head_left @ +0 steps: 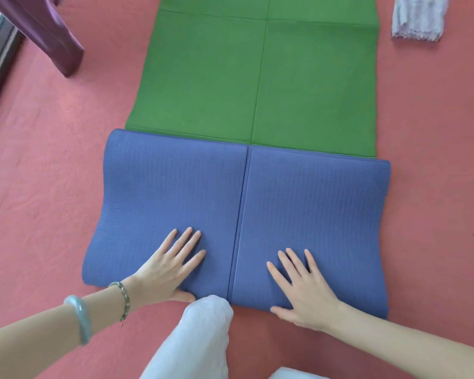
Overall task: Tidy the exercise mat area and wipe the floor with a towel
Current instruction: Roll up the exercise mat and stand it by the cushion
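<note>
Currently: my left hand (168, 265) and right hand (307, 285), fingers spread flat, press the folded mat (312, 209); towel (419, 17) well apart.

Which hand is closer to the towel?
Right. The right hand presses the mat, on the same side as the towel; the left hand presses its other half, farther away.

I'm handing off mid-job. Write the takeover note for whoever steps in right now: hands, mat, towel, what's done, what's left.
Hands: left hand and right hand are both open, pressing flat either side of the centre crease.
Mat: the green foam exercise mat with a blue underside has its near end folded over, blue side up. The rest lies flat on the red floor.
Towel: the folded pale lilac towel lies on the floor at far right, untouched.
Done: folding started.
Left: finish folding, then wipe the floor.
</note>
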Tool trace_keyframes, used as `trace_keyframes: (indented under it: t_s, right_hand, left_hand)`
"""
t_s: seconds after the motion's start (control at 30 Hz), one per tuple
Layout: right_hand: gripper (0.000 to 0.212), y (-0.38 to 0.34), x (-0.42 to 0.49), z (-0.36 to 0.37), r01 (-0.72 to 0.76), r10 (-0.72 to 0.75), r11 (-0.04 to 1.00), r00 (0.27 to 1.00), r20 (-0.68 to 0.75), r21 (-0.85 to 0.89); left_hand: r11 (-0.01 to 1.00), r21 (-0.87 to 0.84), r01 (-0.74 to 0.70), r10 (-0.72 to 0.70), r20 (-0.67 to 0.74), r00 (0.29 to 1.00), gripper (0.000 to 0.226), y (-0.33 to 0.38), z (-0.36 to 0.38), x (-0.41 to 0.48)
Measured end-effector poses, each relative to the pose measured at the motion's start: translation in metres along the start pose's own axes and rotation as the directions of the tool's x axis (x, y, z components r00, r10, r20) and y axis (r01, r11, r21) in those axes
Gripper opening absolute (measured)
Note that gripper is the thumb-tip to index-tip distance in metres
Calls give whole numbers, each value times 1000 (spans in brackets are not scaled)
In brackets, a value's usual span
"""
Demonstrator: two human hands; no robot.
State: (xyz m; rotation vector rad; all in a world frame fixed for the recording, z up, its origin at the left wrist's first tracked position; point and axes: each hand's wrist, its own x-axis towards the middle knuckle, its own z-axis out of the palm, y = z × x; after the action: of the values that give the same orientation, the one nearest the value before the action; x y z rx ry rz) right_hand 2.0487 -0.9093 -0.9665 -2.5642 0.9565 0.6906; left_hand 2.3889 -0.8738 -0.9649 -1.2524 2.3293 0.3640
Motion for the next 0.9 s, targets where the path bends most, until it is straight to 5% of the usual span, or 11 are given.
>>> trace_keyframes:
  t_s: [0.13, 0.27, 0.47, 0.57, 0.73, 0.9]
  right_hand:
    - [116, 2, -2, 2, 38, -37, 999, 991, 128, -4]
    - [123, 2, 1, -5, 46, -48, 999, 986, 161, 11]
    - [109, 10, 4, -38, 106, -113, 993, 974, 194, 49]
    - [81, 21, 5, -80, 3, -119, 939, 940, 319, 343]
    - [54, 44, -1, -134, -67, -28, 904, 976, 215, 422]
    - [50, 76, -6, -192, -155, 183, 912, 982, -39, 380]
  left_hand:
    - [999, 41, -5, 2, 75, 997, 119, 4, 7, -1]
    - [998, 55, 11, -14, 54, 998, 114, 5, 5, -2]
    - [995, -42, 91, -92, -34, 995, 101, 20, -8, -5]
    - [979, -146, 140, -137, 30, 990, 91, 13, -39, -3]
    - [851, -478, 218, -116, 235, 965, 58, -29, -100, 0]
    - [842, -463, 277, -342, -61, 938, 24, -65, -166, -3]
